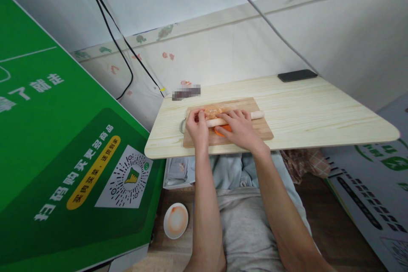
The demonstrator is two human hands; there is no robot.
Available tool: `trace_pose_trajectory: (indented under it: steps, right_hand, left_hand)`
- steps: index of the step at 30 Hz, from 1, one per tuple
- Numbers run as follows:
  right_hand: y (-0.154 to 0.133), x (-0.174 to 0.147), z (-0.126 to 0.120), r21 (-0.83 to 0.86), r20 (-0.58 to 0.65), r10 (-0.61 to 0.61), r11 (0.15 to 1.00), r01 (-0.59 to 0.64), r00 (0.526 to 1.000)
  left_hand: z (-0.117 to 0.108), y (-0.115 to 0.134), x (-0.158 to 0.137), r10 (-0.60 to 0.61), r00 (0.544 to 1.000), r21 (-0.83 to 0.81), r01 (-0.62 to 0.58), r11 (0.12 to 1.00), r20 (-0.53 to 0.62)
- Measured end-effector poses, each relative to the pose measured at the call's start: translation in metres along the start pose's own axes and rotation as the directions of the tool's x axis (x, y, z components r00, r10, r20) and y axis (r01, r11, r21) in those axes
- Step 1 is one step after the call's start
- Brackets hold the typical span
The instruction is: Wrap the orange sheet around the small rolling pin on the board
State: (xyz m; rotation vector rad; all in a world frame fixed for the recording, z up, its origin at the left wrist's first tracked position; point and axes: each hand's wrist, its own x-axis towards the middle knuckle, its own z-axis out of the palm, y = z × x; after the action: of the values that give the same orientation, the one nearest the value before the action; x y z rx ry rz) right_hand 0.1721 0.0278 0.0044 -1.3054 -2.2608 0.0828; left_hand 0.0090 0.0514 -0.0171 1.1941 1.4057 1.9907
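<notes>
A wooden cutting board [259, 130] lies near the table's front edge with a pale wooden rolling pin [257, 114] across it. My right hand [237, 125] rests over the pin, its fingers reaching across the top and its thumb on the near side. At the pin's left end my left hand [196, 125] is closed, thumb and forefinger brought together; what they hold is hidden. An orange, flat piece [223, 129] shows under my right hand, in front of the pin. Behind the pin, orange and whitish smears [215, 109] cover the board.
A black phone [297, 75] lies at the back right of the table [318, 114]. A blurred-out dark item [186, 92] is at the back left. Below on the left are a stained white bowl [176, 221] and a white box [178, 172]. Green panel [79, 136] stands left.
</notes>
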Motion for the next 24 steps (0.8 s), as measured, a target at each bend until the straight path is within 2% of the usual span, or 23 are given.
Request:
trace_pose_trajectory:
  steps: [24]
  right_hand:
    - [-0.0019, 0.0002, -0.0017, -0.004, 0.006, 0.008, 1.000, -0.008, 1.000]
  left_hand:
    - [-0.0008, 0.0027, -0.0021, -0.008, 1.000, 0.048, 0.007, 0.999, 0.010]
